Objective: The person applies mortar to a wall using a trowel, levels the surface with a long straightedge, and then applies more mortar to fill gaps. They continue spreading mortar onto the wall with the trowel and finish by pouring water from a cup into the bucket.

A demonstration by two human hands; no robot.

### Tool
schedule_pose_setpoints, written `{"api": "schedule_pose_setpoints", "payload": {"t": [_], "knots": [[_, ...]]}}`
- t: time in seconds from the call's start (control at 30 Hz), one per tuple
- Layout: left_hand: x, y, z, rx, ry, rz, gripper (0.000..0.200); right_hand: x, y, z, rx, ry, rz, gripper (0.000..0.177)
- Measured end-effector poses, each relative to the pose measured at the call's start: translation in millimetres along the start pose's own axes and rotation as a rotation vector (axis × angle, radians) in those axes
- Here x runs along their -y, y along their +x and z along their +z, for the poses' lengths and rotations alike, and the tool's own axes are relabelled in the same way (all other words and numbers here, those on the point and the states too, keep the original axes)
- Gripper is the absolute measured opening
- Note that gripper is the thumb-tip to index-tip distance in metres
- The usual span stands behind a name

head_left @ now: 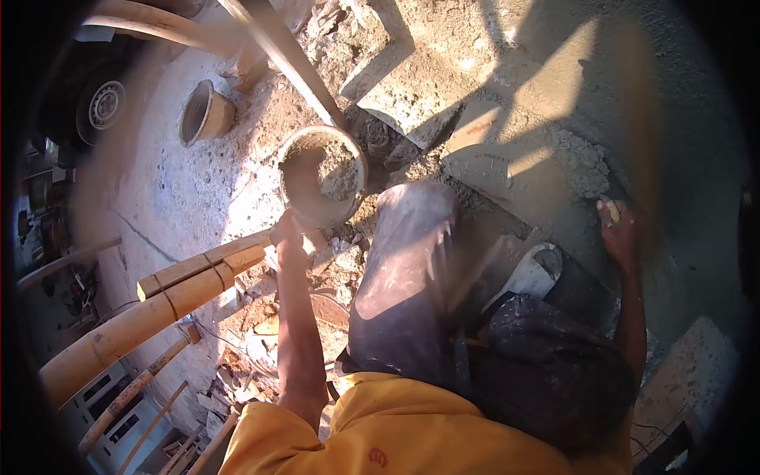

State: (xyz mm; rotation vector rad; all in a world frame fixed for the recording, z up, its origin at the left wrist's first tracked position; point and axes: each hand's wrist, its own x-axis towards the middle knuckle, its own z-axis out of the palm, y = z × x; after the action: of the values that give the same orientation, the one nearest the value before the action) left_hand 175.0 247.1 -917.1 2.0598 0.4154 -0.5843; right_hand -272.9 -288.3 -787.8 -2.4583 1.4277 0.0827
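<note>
My left hand [285, 231] is closed at the near rim of a round bucket [358, 150], beside the end of a timber strip. Grey mortar [338, 172] lies inside the bucket. On the right, my right hand [619, 229] is closed against the wet grey surface [681, 198], with a small pale piece showing at its fingers; what it holds is hard to make out. Just beyond it lies a lumpy heap of mortar [582, 162]. Between my legs is a pale, mortar-smeared object with a curved loop [538, 271], partly hidden.
A bamboo pole [119, 344] with timber [190, 267] tied to it juts in from the left. A second bucket [212, 116] lies tipped at upper left. A wooden post [289, 63] slants above, with rubble [328, 261] below. A vehicle wheel [105, 104] shows far below.
</note>
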Motion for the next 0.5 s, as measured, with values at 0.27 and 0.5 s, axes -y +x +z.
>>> {"api": "schedule_pose_setpoints", "payload": {"t": [0.27, 0.5], "knots": [[8.7, 3.8, 19.2, 0.043, -0.381, -0.127, 0.042, 120.9, 24.1, -32.5, 0.103, -0.02, -0.384, 0.04], [38.9, 27.4, 9.1, 0.218, -0.292, 0.127, 0.033, 266.0, 31.5, -33.8, 0.395, 0.183, -0.823, 0.04]]}}
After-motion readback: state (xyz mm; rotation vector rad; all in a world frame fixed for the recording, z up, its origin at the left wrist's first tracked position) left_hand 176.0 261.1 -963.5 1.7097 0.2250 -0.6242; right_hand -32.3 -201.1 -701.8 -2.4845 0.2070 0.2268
